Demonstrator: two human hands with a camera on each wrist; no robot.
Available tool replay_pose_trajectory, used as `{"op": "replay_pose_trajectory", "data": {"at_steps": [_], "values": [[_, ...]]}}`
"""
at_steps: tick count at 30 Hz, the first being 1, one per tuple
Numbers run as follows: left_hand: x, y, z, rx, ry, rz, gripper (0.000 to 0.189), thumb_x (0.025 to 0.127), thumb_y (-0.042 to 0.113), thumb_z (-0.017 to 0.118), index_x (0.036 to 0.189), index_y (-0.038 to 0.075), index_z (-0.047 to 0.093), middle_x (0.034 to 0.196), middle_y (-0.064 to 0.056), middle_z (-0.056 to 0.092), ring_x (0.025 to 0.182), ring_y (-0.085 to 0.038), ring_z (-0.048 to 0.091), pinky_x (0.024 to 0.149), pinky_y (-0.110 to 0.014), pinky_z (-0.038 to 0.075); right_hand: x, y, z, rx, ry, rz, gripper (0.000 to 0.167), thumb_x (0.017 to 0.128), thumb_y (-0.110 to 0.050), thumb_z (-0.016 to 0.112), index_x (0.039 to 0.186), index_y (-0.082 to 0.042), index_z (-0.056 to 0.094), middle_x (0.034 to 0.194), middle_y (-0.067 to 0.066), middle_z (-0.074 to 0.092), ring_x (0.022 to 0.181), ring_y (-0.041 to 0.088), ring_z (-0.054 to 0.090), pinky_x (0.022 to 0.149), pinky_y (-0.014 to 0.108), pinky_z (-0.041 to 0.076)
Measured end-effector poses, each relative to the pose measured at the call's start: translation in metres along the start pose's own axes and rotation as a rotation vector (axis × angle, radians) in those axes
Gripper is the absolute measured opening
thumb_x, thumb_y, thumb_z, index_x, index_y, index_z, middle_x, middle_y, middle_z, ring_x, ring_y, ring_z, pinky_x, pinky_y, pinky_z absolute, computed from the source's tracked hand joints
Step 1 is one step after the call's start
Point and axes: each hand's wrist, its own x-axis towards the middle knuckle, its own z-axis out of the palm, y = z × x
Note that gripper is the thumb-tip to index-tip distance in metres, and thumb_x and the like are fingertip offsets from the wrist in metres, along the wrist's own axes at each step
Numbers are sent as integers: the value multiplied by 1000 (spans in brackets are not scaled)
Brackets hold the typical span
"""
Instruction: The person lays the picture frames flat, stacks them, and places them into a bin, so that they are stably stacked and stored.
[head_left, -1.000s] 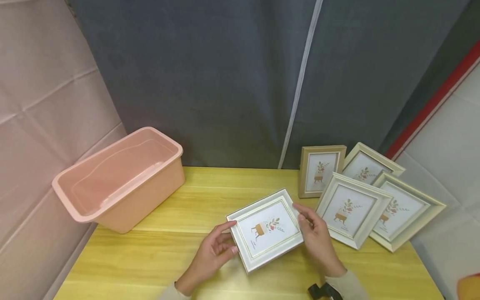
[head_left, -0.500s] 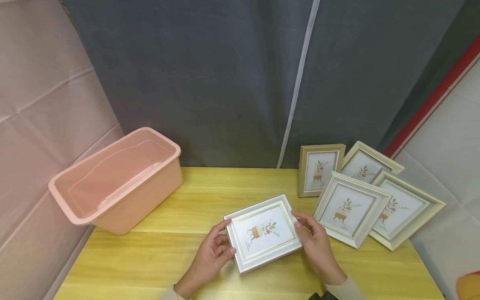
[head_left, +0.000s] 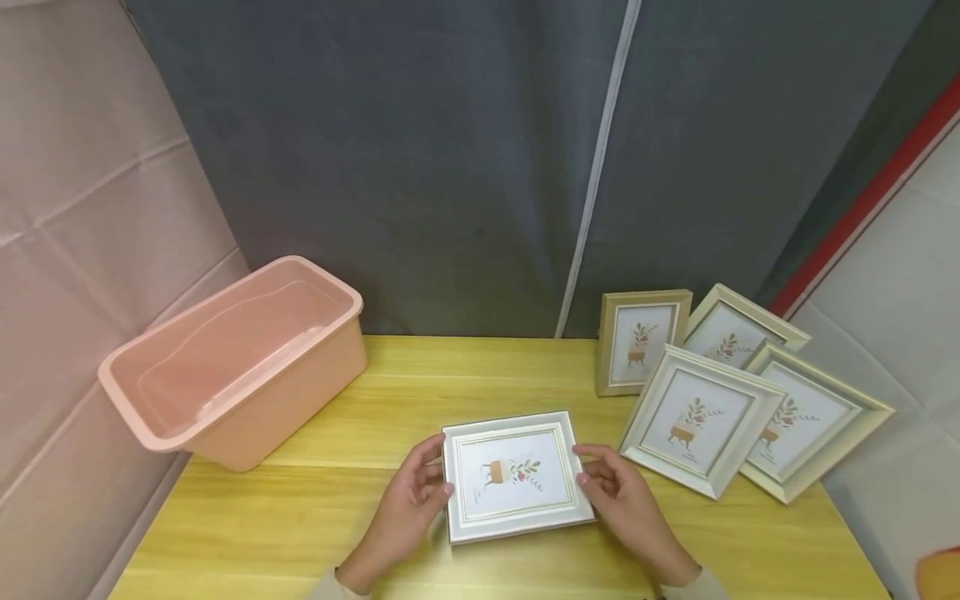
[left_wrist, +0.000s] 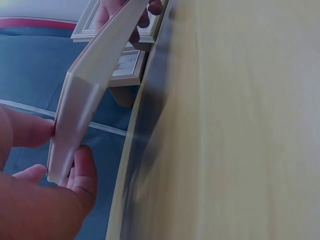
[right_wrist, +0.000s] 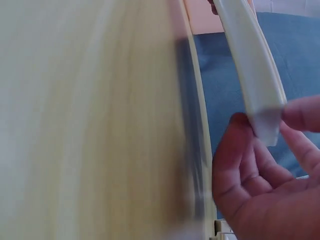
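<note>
Between my two hands I hold a white picture frame [head_left: 517,529] with a printed plant picture, face up and sideways, above the table. My left hand [head_left: 405,500] pinches its left edge, thumb on one face and fingers at the other. The right hand [head_left: 626,504] grips the opposite edge in the same way. From the left wrist view, the frame's pale side edge [left_wrist: 75,115] shows raised off the wood, with a shadow beneath. The right wrist view also shows that edge [right_wrist: 255,65] between thumb and fingers.
Several picture frames stand upright at the right: a tan one [head_left: 607,350], a white one [head_left: 648,450], a cream one [head_left: 810,483], another [head_left: 795,337] behind. A pink plastic basin [head_left: 300,392] stands at the left on the wooden table [head_left: 300,517]. A grey curtain [head_left: 420,167] hangs behind.
Both hands have brought the white picture frame down toward the table's front edge and slightly left, turning it so its sides lie more level. The basin and the standing frames stay in place.
</note>
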Motion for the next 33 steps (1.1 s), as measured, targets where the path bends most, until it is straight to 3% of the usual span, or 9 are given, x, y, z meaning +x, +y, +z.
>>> {"op": "replay_pose_trajectory", "data": {"at_steps": [7, 15, 24, 33], "values": [[6, -1, -6, 49, 28, -24, 67, 96, -2, 70, 156, 16, 48, 152, -16, 57, 127, -33, 64, 98, -21, 57, -1, 3, -4, -77, -117, -35, 39, 98, -11, 74, 136, -14, 65, 101, 9, 78, 85, 9, 71, 74, 25, 62], [14, -5, -11, 108, -30, -60, 64, 96, 3, 72, 156, 12, 48, 148, -19, 59, 126, -35, 62, 96, -23, 59, 3, 6, -9, -111, -197, -57, 45, 98, -18, 76, 141, -12, 62, 106, 11, 74, 87, 8, 71, 73, 24, 61], [16, -7, -12, 138, -81, -115, 65, 96, 8, 74, 155, 10, 49, 143, -19, 61, 124, -31, 62, 91, -26, 61, 6, 6, -10, -148, -220, -18, 45, 97, -16, 77, 140, -10, 63, 108, 13, 73, 84, 7, 68, 69, 23, 58], [17, -4, -16, 214, -93, -111, 64, 95, 12, 77, 154, 13, 52, 142, -18, 63, 123, -32, 62, 88, -24, 61, 7, 5, -10, -177, -205, -2, 46, 95, -16, 79, 139, -11, 65, 114, 16, 71, 72, 6, 64, 64, 23, 56]]}}
